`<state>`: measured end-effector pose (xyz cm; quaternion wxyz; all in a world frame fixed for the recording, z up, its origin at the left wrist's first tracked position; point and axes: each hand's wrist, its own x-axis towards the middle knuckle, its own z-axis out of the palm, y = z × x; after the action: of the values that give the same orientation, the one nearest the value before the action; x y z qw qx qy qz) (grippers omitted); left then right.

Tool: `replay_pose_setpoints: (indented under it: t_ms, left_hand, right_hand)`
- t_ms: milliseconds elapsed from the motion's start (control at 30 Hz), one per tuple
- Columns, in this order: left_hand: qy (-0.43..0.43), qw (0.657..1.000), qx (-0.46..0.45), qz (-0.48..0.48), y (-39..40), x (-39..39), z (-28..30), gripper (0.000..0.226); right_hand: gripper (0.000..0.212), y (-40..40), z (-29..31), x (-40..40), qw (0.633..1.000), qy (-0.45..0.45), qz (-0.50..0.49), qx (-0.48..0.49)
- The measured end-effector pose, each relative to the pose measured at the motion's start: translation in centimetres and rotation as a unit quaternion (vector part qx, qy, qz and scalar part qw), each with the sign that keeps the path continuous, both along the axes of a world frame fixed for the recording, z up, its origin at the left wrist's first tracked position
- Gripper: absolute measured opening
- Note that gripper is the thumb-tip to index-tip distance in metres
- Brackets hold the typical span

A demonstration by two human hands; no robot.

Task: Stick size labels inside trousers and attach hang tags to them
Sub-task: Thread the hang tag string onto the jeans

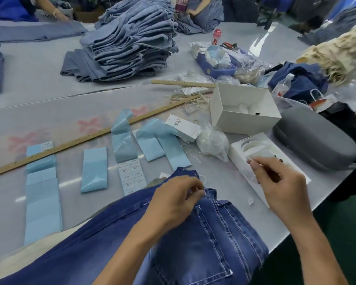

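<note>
Two hands are engaged over the dark blue trousers (193, 243), which are spread at 6 o'clock on the table (49, 79). Waistband fabric is pinched by the left hand (173, 200). A thin white string (253, 173) (faintly visible) is pinched by the right hand (280, 186) at 3 o'clock. Label strips (130, 171) lie at 11 o'clock.

The white hang tag (183, 126) near the bench's middle carries two dark printed characters, too blurred to read reliably. The label sheet (131, 177) toward the bench's near edge bears rows of small print, illegible. The wooden ruler (86, 138) shows unreadable graduation marks.
</note>
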<state>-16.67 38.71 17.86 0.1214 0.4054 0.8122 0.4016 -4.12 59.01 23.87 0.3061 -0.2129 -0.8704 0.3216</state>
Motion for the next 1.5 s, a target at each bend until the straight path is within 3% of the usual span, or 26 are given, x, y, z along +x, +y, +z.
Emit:
replay_pose_setpoints:
  t_ms: [100,333,467,567,667,933,1233,1400,1500]
  left_hand:
    - [0.076,0.992,-0.094,-0.026,1.1,1.2,-1.0,0.023]
    - [0.143,0.962,-0.212,-0.098,7.7,2.5,-0.7,0.033]
    - [0.117,0.978,-0.156,-0.079,8.4,3.2,-1.5,0.017]
    - [-0.029,0.997,-0.071,-0.025,7.8,2.8,-1.2,0.014]
    - [-0.163,0.986,-0.036,-0.020,7.5,2.2,-0.8,0.019]
    - [-0.319,0.941,0.070,-0.089,5.6,0.5,-0.6,0.009]
    - [-0.353,0.921,0.104,-0.126,5.2,0.0,-1.1,0.017]
    - [-0.273,0.948,0.047,-0.158,5.6,-0.1,-1.3,0.018]
    - [-0.239,0.963,0.038,-0.119,5.6,0.1,-1.7,0.012]
  right_hand:
    - [0.011,-0.2,-2.1,2.1,0.999,-0.044,-0.010,-0.028]
    - [0.015,-1.7,-7.7,5.5,0.976,-0.212,-0.046,-0.020]
    - [0.008,-2.5,-7.8,6.0,0.968,-0.251,-0.030,-0.010]
    - [0.008,-3.0,-7.4,6.0,0.973,-0.227,-0.036,0.010]
    - [0.006,-3.8,-7.2,5.5,0.986,-0.159,-0.051,0.028]
    - [0.003,-5.9,-7.5,3.6,0.994,-0.023,-0.107,-0.003]
    - [0.011,-6.7,-8.5,3.4,0.988,-0.002,-0.139,-0.061]
    - [0.012,-6.1,-9.0,3.2,0.978,-0.007,-0.128,-0.165]
    - [0.011,-5.9,-9.0,3.3,0.974,-0.004,-0.114,-0.196]
